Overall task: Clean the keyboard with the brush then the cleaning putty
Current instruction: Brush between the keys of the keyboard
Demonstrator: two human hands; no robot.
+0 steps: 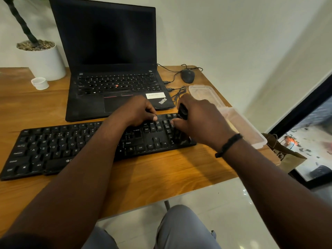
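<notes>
Fingers of the right hand (201,121) curl round a dark brush (183,111), its working end down on the right end of the keyboard (53,148); the left hand (138,110) rests curled on the keys just left of it, steadying. This looks like the brushing stage, with the putty pass left. No putty is identifiable; a clear container (233,119) sits right of the keyboard

Bare forearms, a black braided wristband (228,145) on the right wrist, grey trousers (181,229).
</notes>
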